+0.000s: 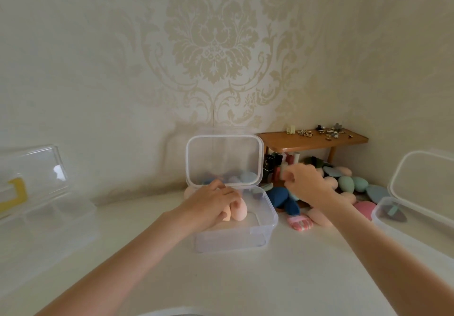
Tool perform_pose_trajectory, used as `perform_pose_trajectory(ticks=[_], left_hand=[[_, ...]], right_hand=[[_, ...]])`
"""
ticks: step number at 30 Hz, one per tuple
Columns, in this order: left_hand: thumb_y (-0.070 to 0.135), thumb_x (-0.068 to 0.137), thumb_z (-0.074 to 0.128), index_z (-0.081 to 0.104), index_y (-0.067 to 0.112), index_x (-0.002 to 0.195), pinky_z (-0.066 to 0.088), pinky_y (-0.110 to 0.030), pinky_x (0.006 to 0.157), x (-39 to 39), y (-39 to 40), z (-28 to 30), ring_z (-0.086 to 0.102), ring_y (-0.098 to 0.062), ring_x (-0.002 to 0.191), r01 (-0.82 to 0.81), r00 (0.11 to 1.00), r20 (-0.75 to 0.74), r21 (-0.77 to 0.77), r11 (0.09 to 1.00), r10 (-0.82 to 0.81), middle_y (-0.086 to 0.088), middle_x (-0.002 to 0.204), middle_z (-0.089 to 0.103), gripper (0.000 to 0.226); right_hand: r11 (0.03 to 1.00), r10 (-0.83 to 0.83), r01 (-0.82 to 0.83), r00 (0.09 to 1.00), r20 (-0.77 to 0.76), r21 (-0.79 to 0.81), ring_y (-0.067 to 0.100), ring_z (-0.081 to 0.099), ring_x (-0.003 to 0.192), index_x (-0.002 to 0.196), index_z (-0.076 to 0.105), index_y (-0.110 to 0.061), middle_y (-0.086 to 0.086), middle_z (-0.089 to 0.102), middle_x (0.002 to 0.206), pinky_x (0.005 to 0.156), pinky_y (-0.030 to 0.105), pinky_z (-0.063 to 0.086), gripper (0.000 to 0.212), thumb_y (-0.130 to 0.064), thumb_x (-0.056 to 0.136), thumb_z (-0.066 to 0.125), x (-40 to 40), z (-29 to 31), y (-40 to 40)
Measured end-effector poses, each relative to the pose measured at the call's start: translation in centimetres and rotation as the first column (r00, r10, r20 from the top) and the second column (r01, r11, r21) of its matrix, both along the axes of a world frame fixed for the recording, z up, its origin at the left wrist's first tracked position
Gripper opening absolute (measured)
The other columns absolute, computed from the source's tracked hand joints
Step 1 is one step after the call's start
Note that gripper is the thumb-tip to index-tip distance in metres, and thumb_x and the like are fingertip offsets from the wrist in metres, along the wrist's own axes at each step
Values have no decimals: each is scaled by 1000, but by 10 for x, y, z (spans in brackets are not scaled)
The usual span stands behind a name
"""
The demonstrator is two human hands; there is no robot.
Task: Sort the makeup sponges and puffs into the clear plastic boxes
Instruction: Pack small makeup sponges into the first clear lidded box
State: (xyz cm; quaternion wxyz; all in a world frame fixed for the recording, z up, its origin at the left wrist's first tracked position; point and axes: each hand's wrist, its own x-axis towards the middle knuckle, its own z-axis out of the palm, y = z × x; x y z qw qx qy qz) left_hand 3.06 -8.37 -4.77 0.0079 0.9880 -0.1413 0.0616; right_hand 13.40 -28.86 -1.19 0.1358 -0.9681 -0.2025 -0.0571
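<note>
gripping peach sponges (pixel 234 209) in centre box (pixel 266 220), left hand (pixel 213 202); right hand (pixel 303 180) curled, contents unclear, nearer pile (pixel 348 188) at right.

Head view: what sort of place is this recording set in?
Probably a home dressing or vanity corner: damask wallpaper, a small wooden shelf strewn with hair clips and jewellery, cosmetics bottles beneath it, and a pile of makeup sponges by clear plastic boxes.
</note>
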Motion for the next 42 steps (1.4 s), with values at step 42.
perform_pose_trajectory(ticks=[42], left_hand=[[6, 93, 42, 32, 40, 140, 32, -34, 107, -1, 0, -6, 23, -22, 131, -28, 998, -58, 55, 998, 31, 10, 150, 20, 59]], right_hand=[[837, 319, -212, 938, 135, -505, 19, 46, 72, 133, 43, -18, 16, 33, 133, 64, 25, 40, 42, -8, 94, 49, -51, -12, 63]])
